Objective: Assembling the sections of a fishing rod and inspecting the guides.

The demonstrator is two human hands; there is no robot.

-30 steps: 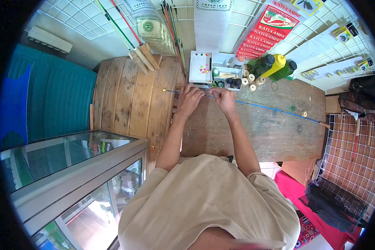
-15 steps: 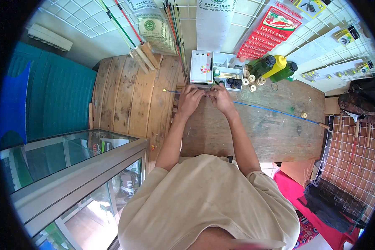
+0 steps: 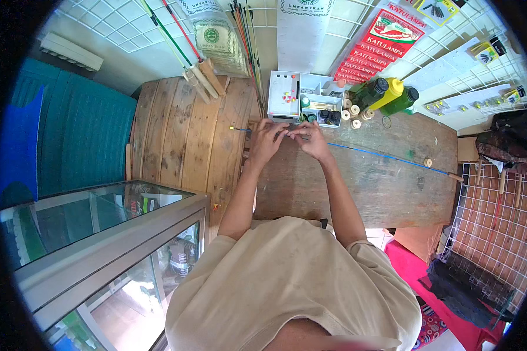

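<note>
My left hand [image 3: 266,140] and my right hand [image 3: 311,141] meet just in front of a white box [image 3: 284,99] of small parts. Thumbs and fingertips are drawn together in a pinch on each side. Whatever lies between them is too small to make out. A thin blue fishing rod [image 3: 380,154] lies across the table, its brown handle [image 3: 455,176] at the right edge. It passes at my hands, and its yellow-tipped end [image 3: 232,127] shows beyond my left hand. Whether my fingers touch the rod, I cannot tell.
Wooden spools [image 3: 355,123], dark bottles [image 3: 372,92] and a yellow bottle [image 3: 390,93] stand right of the box. One loose spool [image 3: 428,162] sits near the rod's handle. Several rods with wooden handles [image 3: 209,77] lean at the back left. A glass cabinet [image 3: 123,234] stands at my left.
My right hand's fingers have spread and lifted slightly, while its fingertips stay near those of my left. The rod and box look unmoved.
</note>
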